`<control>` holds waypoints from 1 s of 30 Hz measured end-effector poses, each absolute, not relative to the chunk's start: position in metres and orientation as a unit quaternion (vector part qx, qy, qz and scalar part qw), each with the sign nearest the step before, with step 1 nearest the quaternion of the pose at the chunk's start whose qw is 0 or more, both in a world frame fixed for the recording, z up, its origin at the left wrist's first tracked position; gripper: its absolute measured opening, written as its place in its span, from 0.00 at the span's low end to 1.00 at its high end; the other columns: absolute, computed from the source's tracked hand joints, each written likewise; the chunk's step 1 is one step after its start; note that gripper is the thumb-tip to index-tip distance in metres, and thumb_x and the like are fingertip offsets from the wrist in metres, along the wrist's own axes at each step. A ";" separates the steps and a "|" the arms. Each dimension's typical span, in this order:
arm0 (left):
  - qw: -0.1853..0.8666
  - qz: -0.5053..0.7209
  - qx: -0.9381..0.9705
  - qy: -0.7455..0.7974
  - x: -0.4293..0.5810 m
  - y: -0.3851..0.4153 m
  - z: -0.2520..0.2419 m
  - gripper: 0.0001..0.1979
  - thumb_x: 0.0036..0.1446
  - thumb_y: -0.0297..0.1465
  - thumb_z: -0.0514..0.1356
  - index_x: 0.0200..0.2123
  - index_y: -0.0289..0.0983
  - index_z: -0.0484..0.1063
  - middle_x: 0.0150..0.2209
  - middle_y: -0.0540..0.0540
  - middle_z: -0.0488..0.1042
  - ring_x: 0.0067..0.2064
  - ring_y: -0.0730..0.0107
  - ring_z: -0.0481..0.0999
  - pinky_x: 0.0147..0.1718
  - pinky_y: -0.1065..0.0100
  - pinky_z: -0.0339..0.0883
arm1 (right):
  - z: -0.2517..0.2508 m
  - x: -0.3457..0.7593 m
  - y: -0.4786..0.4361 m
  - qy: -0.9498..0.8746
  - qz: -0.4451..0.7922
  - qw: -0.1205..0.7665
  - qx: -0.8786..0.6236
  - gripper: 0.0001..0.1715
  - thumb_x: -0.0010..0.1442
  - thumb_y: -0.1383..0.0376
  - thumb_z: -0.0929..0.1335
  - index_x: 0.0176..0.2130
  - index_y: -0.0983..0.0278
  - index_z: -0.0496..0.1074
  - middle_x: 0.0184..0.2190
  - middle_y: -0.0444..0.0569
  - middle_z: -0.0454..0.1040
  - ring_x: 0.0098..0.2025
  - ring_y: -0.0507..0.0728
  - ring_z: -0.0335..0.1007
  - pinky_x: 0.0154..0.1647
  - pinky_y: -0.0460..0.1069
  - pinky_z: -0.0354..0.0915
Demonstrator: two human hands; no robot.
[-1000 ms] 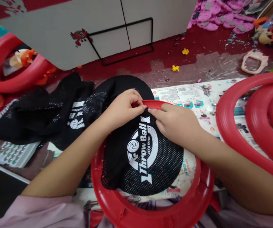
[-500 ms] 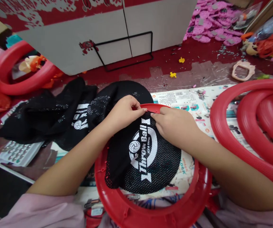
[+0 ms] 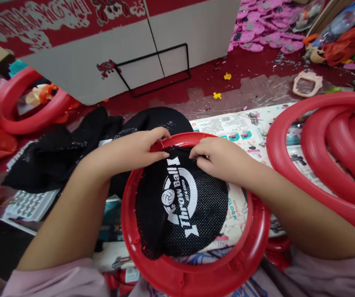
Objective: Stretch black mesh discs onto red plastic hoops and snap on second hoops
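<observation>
A red plastic ring [image 3: 196, 278] lies in front of me, its hollow inner side up. Inside it rests a black mesh disc [image 3: 208, 214] with white "Throw Ball" print, its left part folded or bunched. My left hand [image 3: 146, 148] is at the ring's upper left, thumb and forefinger apart, the thumb tip by the mesh edge. At the top right of the mesh, my right hand [image 3: 211, 154] has curled fingers pinching its edge near the ring. More black mesh pieces [image 3: 69, 144] lie crumpled to the left.
Several red rings [image 3: 282, 152] overlap at the right. Another red ring [image 3: 7, 115] lies far left, above a calculator [image 3: 30, 204]. A white and red box [image 3: 87, 70] stands behind, with pink parts [image 3: 257, 24] beyond it.
My left hand has moved left along the ring and its thumb and forefinger have spread. My right hand has shifted slightly left. More of the ring's top and the mesh edge shows between them.
</observation>
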State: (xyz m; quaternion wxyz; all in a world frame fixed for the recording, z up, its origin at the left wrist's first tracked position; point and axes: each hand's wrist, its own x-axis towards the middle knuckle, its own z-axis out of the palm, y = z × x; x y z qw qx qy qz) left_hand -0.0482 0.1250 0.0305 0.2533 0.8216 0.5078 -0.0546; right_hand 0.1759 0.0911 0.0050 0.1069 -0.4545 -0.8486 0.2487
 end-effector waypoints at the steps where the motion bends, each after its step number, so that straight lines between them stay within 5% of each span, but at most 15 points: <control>1: 0.250 -0.057 0.831 0.494 -0.047 0.124 0.031 0.18 0.56 0.42 0.58 0.47 0.43 0.68 0.39 0.48 0.76 0.38 0.61 0.74 0.36 0.64 0.66 | 0.004 0.175 0.091 -0.857 0.240 0.117 -0.440 0.17 0.56 0.73 0.64 0.41 0.64 0.79 0.40 0.50 0.79 0.42 0.58 0.73 0.44 0.51 0.64; 5: 0.236 0.048 0.864 0.442 -0.035 0.125 0.024 0.16 0.60 0.40 0.53 0.41 0.36 0.74 0.47 0.43 0.73 0.48 0.61 0.72 0.50 0.62 0.64 | -0.003 0.175 0.089 -0.885 0.188 0.174 -0.389 0.17 0.57 0.72 0.63 0.40 0.68 0.79 0.40 0.54 0.78 0.41 0.59 0.73 0.44 0.53 0.66; 10: 0.286 0.110 0.833 0.461 -0.025 0.130 0.012 0.11 0.54 0.34 0.58 0.30 0.35 0.76 0.44 0.43 0.74 0.45 0.64 0.74 0.50 0.62 0.64 | -0.008 0.178 0.091 -0.879 0.155 0.276 -0.356 0.19 0.58 0.73 0.60 0.40 0.69 0.79 0.35 0.55 0.75 0.37 0.57 0.71 0.39 0.50 0.66; 20: 0.429 0.178 0.738 0.490 -0.026 0.133 -0.001 0.09 0.52 0.36 0.60 0.28 0.35 0.73 0.41 0.45 0.76 0.43 0.63 0.74 0.46 0.63 0.66 | -0.002 0.176 0.093 -0.834 0.226 0.186 -0.467 0.22 0.54 0.78 0.61 0.42 0.66 0.79 0.41 0.53 0.78 0.44 0.57 0.72 0.49 0.52 0.64; 30: 0.473 0.195 0.682 0.522 -0.023 0.132 -0.005 0.08 0.51 0.35 0.62 0.28 0.34 0.72 0.32 0.48 0.74 0.32 0.73 0.69 0.32 0.69 0.60 | -0.003 0.178 0.095 -0.840 0.197 0.178 -0.473 0.21 0.55 0.76 0.61 0.40 0.67 0.79 0.38 0.53 0.78 0.41 0.58 0.72 0.46 0.51 0.64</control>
